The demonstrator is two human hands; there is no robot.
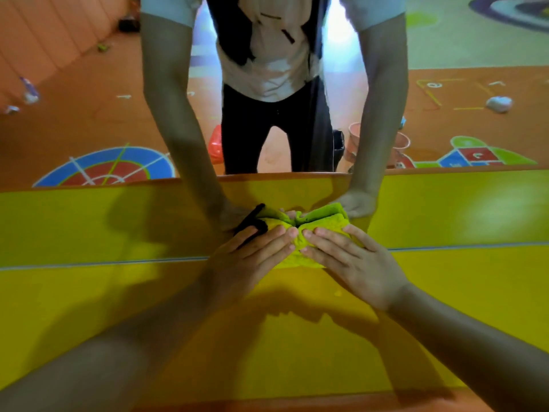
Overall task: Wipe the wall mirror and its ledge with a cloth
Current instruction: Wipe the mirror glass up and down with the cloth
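Note:
A wall mirror fills the upper half of the head view and reflects my body and both arms. Below it runs a glossy yellow ledge. A bunched yellow-green cloth lies on the ledge, pushed up against the glass so that it meets its own reflection. My left hand presses on the cloth's left side with straight fingers. My right hand presses on its right side the same way, and the fingertips of both hands nearly touch. A black strip sticks out by my left fingers.
The mirror reflects an orange floor with painted game markings, a red bag, pink buckets and a white lump behind me. A thin seam runs across the ledge. An orange edge borders the ledge nearest me.

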